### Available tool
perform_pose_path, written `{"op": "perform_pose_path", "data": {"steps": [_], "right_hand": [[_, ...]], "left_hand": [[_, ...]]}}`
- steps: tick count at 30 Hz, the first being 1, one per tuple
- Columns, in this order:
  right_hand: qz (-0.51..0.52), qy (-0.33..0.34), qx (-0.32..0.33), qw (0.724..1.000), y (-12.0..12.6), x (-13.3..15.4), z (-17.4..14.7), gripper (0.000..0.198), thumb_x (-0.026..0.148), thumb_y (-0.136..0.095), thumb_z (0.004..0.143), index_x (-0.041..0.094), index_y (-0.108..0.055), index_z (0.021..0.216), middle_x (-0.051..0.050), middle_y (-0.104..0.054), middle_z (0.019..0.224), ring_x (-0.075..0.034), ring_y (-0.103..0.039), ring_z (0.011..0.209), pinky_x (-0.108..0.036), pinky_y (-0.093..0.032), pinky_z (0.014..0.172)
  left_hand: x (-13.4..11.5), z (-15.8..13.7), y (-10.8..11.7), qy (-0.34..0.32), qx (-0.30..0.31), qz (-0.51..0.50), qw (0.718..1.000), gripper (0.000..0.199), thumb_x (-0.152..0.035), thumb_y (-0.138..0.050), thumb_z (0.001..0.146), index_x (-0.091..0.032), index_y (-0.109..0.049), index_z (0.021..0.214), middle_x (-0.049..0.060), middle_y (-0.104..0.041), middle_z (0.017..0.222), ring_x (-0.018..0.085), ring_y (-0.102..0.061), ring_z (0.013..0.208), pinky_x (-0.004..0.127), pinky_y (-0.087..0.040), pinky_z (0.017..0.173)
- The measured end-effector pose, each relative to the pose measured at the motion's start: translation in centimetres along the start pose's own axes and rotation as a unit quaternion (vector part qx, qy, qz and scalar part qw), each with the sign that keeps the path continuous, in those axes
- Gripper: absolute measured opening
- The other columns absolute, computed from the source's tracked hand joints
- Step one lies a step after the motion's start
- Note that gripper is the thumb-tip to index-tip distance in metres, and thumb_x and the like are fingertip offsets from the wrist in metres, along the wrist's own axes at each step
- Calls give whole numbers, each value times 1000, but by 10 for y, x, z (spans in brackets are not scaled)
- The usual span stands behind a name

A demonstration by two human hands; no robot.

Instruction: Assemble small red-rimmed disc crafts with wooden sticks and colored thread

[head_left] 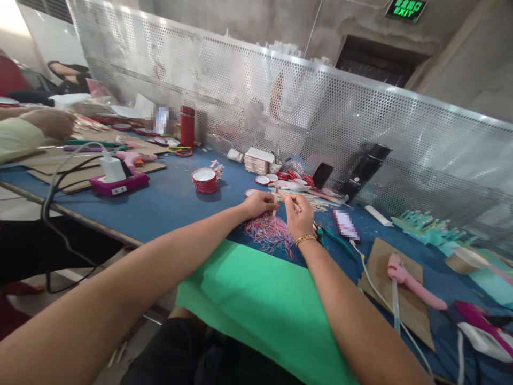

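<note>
My left hand (pixel 259 205) pinches a short, pale flat wooden stick (pixel 276 189) that stands nearly upright between thumb and fingers. Close to its right, my right hand (pixel 300 214) has its fingers curled in a pinch near the stick. What lies in those fingers is too small to make out. Under both hands spreads a tangled heap of multicoloured thin strings (pixel 270 235), reaching the edge of a green sheet (pixel 260 289) across my lap. Pliers with teal handles (pixel 339 241) lie just right of my right wrist.
A pink glue gun (pixel 414 280) rests on cardboard (pixel 377 264) at the right. Left stand a stack of red-rimmed discs (pixel 204 182) and a purple power strip (pixel 120 184) with cables. A perforated metal screen (pixel 224 80) closes the back. A co-worker's hand (pixel 50 124) is far left.
</note>
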State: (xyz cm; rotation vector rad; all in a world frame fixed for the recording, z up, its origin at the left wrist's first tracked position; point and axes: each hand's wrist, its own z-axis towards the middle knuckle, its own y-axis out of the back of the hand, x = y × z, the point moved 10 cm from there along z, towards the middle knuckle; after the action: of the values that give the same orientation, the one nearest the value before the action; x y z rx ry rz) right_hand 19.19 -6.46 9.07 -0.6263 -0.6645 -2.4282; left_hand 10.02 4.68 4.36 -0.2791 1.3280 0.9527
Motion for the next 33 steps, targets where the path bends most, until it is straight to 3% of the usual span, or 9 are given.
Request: {"op": "perform_pose_path", "data": {"steps": [33], "right_hand": [[-3,-3,-9,1000,-1,1,0,24,37,-49,92,22,-67,87,-4,-70,85,-21,-60,83,-33,-46,79]], "left_hand": [[-1,1,-2,-14,13,7,1000,26,-35,-71,71,-13,-63,59,0,-61,54,9,-50,50,21,-35,50]]}}
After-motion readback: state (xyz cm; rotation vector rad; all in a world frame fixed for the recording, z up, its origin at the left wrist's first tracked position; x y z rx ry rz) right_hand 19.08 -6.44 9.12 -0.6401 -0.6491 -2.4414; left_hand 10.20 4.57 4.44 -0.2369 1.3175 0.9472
